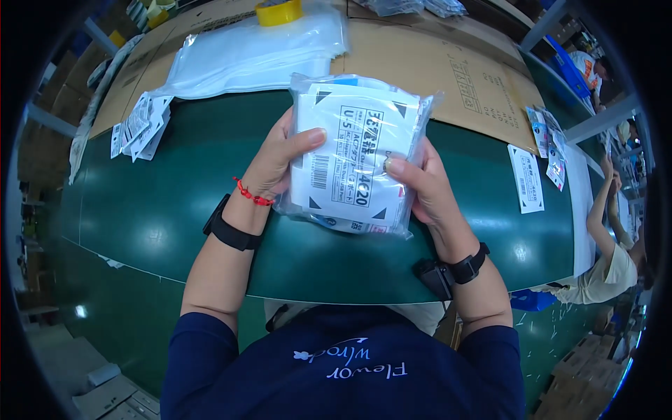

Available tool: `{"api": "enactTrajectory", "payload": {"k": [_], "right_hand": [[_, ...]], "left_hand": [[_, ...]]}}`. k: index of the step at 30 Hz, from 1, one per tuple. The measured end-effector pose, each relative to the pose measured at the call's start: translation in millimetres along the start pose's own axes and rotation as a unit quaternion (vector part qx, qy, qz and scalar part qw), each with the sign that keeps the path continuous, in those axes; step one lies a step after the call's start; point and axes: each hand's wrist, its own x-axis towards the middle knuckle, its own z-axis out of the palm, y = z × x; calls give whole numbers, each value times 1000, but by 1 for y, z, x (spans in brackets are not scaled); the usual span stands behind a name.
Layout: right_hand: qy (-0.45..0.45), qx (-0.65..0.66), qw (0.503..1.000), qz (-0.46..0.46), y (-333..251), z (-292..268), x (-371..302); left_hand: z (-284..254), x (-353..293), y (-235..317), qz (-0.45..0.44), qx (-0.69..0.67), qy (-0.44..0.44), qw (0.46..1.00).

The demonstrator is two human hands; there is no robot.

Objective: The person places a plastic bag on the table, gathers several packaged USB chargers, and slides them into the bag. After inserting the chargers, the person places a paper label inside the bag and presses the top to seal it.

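Note:
A clear plastic bag (350,157) packed with flat items hangs over the green table, a white printed label sheet with a barcode and black corner triangles showing on its upper face. My left hand (288,150) grips its left edge, thumb on top. On the right edge, my right hand (427,178) holds it the same way, thumb pressed on the label and fingers behind. Both hands' fingers are mostly hidden beneath the bag. Black straps circle both wrists, and a red cord is on the left one.
A stack of clear plastic bags (245,63) lies on cardboard (434,63) at the back, a yellow tape roll (278,12) on top. Label sheets (143,126) sit far left. Another label (526,178) and small printed packets (549,143) lie right. Co-workers (605,259) are beyond the right edge.

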Motion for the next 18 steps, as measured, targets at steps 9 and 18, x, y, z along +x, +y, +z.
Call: {"api": "enactTrajectory", "payload": {"k": [9,18], "right_hand": [[96,-247,914,-308,-10,-13,-4],[-19,-560,713,-421,-20,-12,-5]], "left_hand": [[-17,15,-8,58,-43,83,994],[8,-3,1,14,-353,-65,933]]}}
